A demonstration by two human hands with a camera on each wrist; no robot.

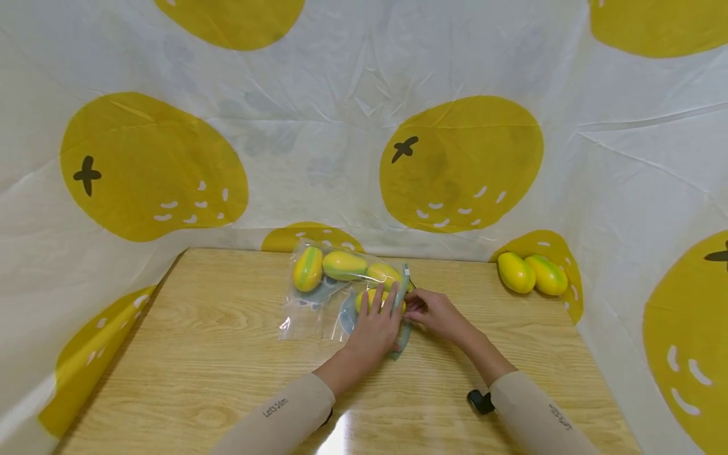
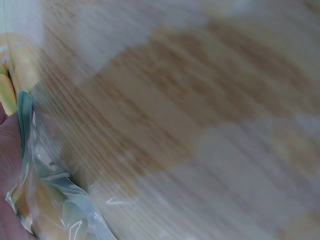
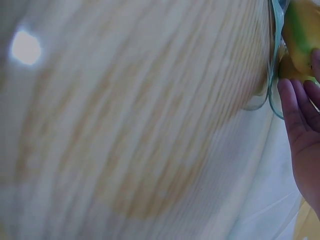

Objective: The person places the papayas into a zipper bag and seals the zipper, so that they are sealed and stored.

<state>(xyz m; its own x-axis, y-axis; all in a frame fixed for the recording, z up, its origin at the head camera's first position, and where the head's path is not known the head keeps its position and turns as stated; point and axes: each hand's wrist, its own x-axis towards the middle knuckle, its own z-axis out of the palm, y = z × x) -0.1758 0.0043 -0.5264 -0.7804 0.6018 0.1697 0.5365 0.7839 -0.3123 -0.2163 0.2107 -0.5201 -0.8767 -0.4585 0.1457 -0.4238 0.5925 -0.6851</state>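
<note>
A clear zip bag (image 1: 318,322) with a teal rim lies flat on the table, its mouth to the right. Several glossy yellow-and-green mangoes (image 1: 344,265) are inside it. My left hand (image 1: 376,328) rests on the bag near the mouth, fingers spread straight over one mango (image 1: 362,302). My right hand (image 1: 438,314) is at the bag's mouth. In the right wrist view, its fingers (image 3: 295,100) look fairly straight and reach a mango (image 3: 300,35) beside the teal rim (image 3: 276,50). The left wrist view catches only the edge of the left hand beside the crumpled plastic.
Two more mangoes (image 1: 516,273) sit side by side at the table's back right corner. White cloth (image 1: 318,170) printed with big yellow fruit hangs behind and on both sides of the wooden table (image 1: 227,354). A small black device (image 1: 480,402) sits at the right wrist.
</note>
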